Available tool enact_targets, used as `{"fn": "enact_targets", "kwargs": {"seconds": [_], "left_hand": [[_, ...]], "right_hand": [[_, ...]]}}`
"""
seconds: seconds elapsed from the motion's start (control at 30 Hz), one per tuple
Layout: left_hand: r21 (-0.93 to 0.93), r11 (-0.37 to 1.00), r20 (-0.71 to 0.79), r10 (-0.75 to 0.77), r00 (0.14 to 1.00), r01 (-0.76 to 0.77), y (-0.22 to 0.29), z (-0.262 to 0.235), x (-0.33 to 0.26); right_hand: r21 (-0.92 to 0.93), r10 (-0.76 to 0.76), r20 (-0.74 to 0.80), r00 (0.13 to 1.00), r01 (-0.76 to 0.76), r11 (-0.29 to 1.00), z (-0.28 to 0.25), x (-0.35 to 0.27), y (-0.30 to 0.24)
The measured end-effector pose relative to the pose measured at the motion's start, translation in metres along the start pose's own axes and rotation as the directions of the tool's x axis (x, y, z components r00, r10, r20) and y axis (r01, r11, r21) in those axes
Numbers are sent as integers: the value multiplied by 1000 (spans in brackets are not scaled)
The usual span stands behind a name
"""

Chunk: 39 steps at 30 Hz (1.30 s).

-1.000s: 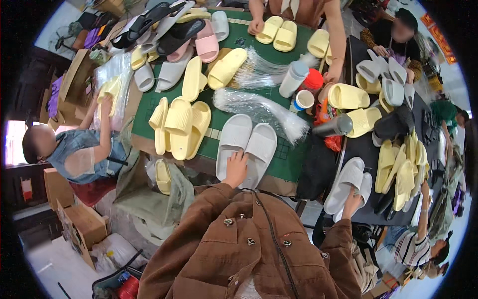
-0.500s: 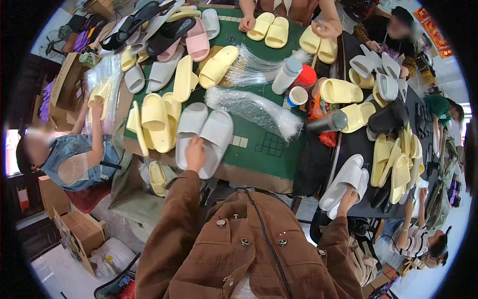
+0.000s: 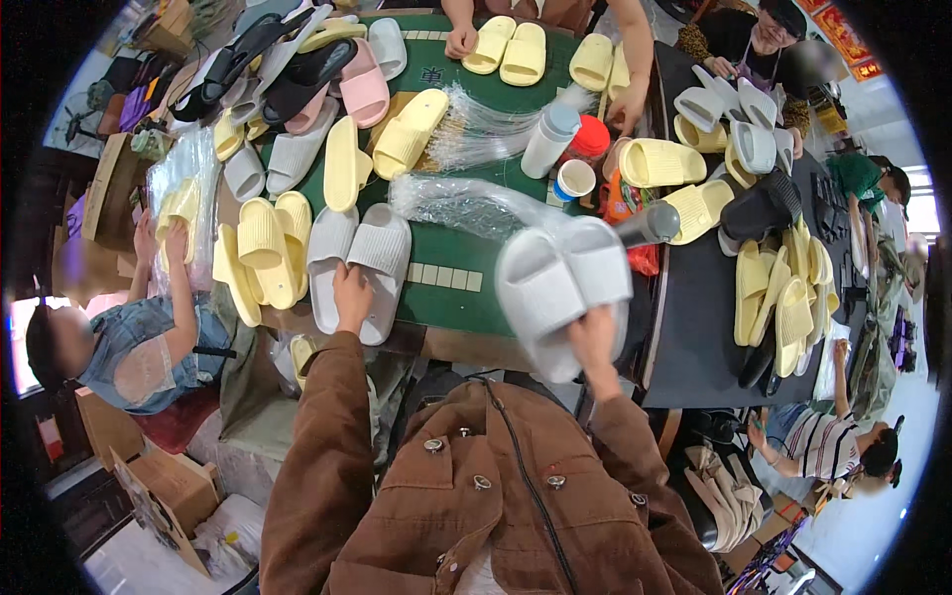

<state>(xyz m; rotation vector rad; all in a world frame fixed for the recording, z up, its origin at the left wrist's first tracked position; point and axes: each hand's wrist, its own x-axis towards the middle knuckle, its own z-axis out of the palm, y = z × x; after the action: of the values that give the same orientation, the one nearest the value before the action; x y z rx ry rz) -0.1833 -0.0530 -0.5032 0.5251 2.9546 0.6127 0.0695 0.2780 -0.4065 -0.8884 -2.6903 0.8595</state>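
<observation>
My left hand [image 3: 352, 295] is closed around the inner edges of a grey pair of slide slippers [image 3: 382, 260], its fingers tucked between the two at the left front of the green table. A paler, light grey pair of slippers [image 3: 555, 283] is held up over the table's front right edge. My right hand [image 3: 595, 345] grips that pair from below at the heel end; its fingertips are hidden behind the soles. Left of the grey pair stand several yellow slippers [image 3: 263, 243]. Between and beyond my hands lies a bundle of clear plastic strips [image 3: 461, 203].
A grey-lidded bottle [image 3: 548, 142], a red-lidded jar [image 3: 589, 137] and a paper cup [image 3: 575, 180] stand near the green table's right side. Piled slippers [image 3: 783, 288] cover part of the black table [image 3: 694, 342]. Co-workers sit left, right and across, a hand [image 3: 625, 109] reaching in opposite.
My right hand has brought the light grey slippers left, from the black table to the green table's edge. My left hand stays on the grey pair. The co-worker's hand opposite has come lower.
</observation>
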Motion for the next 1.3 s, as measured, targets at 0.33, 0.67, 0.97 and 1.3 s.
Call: {"fn": "enact_targets", "kwargs": {"seconds": [0.33, 0.67, 0.97, 1.3], "left_hand": [[-251, 961, -170, 74, 983, -116, 91, 6, -60], [-128, 969, 201, 236, 951, -214, 145, 31, -51], [-106, 965, 287, 263, 921, -242, 169, 38, -60], [-145, 958, 294, 281, 913, -248, 151, 43, -64]], "right_hand": [[244, 171, 238, 956, -230, 942, 153, -4, -41], [648, 36, 567, 823, -473, 598, 54, -19, -4], [980, 30, 58, 998, -62, 191, -113, 44, -107], [848, 1, -24, 1000, 21, -529, -120, 68, -125]]}}
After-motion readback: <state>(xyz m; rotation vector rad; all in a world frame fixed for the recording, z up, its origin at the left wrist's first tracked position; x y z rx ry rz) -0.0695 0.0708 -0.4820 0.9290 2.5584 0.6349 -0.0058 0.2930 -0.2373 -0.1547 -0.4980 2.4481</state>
